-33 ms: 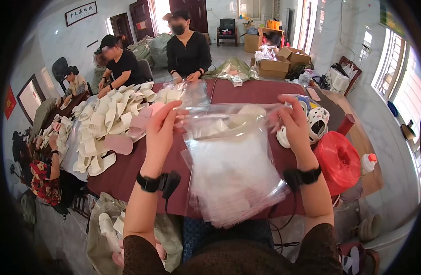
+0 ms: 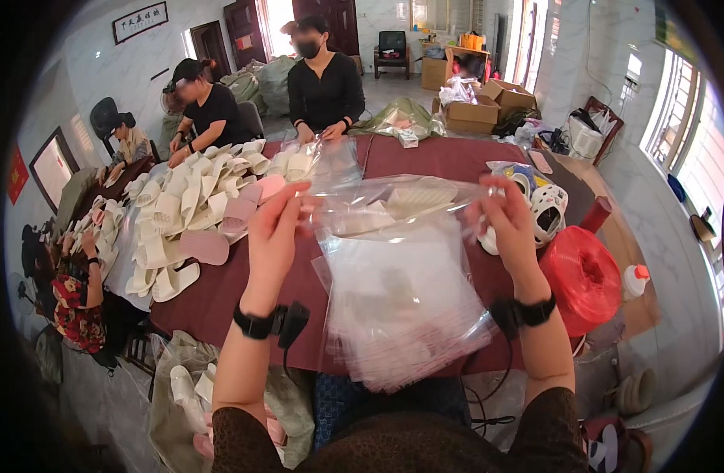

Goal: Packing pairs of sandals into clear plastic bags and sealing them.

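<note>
My left hand point(image 2: 275, 229) and my right hand point(image 2: 508, 225) each pinch a top corner of a clear plastic bag point(image 2: 401, 299), holding it up and spread between them over the dark red table point(image 2: 220, 292). The bag hangs down toward my lap, and it looks like a stack of several thin bags. Through its upper part pale cream slippers point(image 2: 413, 203) show; I cannot tell whether they are inside it or behind it. Both wrists wear black bands.
A heap of cream and pink slippers point(image 2: 196, 213) covers the table's left side. A red twine spool point(image 2: 583, 276), a white mask-like object point(image 2: 547, 213) and a white bottle point(image 2: 634, 280) lie at the right. Three people point(image 2: 322, 83) work across and along the table. Cardboard boxes point(image 2: 472, 114) stand behind.
</note>
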Available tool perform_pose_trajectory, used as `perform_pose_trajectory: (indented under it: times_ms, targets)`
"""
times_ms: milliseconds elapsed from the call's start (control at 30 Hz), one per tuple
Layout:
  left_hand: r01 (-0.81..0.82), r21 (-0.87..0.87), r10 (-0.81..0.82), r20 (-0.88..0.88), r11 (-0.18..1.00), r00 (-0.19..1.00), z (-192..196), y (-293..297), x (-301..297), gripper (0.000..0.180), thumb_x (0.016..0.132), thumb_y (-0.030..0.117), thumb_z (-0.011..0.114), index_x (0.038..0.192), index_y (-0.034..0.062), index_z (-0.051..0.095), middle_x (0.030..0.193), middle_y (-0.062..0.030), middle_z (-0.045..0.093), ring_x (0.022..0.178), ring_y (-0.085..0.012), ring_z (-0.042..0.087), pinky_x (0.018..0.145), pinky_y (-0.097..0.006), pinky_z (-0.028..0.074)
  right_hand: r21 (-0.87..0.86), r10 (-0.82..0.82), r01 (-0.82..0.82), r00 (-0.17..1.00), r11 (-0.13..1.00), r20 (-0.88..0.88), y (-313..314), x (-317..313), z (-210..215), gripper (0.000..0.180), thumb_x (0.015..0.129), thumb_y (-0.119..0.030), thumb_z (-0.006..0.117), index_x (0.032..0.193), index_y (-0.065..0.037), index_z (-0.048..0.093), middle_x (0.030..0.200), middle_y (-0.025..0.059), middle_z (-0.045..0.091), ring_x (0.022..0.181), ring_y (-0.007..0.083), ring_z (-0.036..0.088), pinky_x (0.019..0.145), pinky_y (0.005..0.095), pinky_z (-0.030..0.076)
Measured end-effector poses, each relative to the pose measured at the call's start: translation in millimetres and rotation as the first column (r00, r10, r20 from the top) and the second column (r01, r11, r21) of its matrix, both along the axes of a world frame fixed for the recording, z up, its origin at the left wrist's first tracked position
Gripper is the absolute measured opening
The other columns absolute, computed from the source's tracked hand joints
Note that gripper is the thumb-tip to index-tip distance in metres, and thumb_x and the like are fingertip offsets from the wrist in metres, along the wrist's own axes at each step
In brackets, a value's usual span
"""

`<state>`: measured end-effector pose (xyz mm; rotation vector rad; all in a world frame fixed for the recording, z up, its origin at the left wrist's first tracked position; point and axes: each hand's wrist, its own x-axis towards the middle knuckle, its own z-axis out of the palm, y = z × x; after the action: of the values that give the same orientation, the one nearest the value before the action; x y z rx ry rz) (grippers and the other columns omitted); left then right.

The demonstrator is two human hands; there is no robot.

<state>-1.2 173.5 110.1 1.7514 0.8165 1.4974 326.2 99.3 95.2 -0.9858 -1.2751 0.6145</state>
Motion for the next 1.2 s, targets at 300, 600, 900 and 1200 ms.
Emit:
perform_pose_trajectory:
  times_ms: [300, 600, 900, 1200]
  targets:
    - [0.095, -0.612, -0.235, -0.151, 0.785, 0.96, -172, -90, -38, 0.023, 0.1, 0.009, 0.052, 0.116, 0.001, 0.067, 0.093, -0.0033, 0.07, 0.078, -0.0056, 0.061, 0.067, -0.021, 0.05, -0.593, 0.16, -0.202, 0.979, 0.78, -0.123, -78, 19, -180, 0.017, 0.095, -0.008, 0.056, 0.109, -0.004, 0.065, 0.091, 0.0008, 0.066, 0.076, 0.007, 0.06, 0.063, 0.0216, 0.047]
    - [0.613, -0.488, -0.537, 0.304, 0.621, 0.787, -171, -119, -79, 0.064, 0.086, 0.012, 0.069, 0.143, 0.0006, 0.043, 0.14, -0.0139, 0.049, 0.128, -0.0199, 0.047, 0.106, -0.035, 0.041, -0.313, 0.179, -0.078, 0.934, 0.947, 0.308, -100, -2, -188, 0.056, 0.08, 0.002, 0.061, 0.135, -0.005, 0.05, 0.118, 0.0125, 0.059, 0.104, 0.0224, 0.061, 0.089, 0.0323, 0.049]
    - [0.089, 0.284, 0.061, -0.479, 0.955, 0.876, -186, -97, -37, 0.03, 0.082, 0.016, 0.074, 0.109, 0.0071, 0.065, 0.125, -0.013, 0.056, 0.12, -0.0274, 0.048, 0.094, -0.037, 0.044, 0.031, -0.044, 0.031, 0.688, 0.999, 0.724, -89, -13, -187, 0.017, 0.068, -0.009, 0.074, 0.08, -0.004, 0.063, 0.1, 0.0137, 0.055, 0.097, 0.0283, 0.053, 0.078, 0.0375, 0.043]
    - [-0.161, -0.54, -0.05, -0.356, 0.826, 0.933, -186, -65, 1, 0.025, 0.093, 0.026, 0.063, 0.098, 0.0017, 0.06, 0.077, -0.0116, 0.067, 0.068, -0.027, 0.066, 0.068, -0.039, 0.052, -0.431, -0.079, 0.186, 0.964, 0.883, 0.254, -40, -13, -213, 0.008, 0.087, -0.006, 0.062, 0.089, 0.001, 0.058, 0.066, 0.0022, 0.054, 0.057, 0.0099, 0.05, 0.055, 0.0255, 0.041]
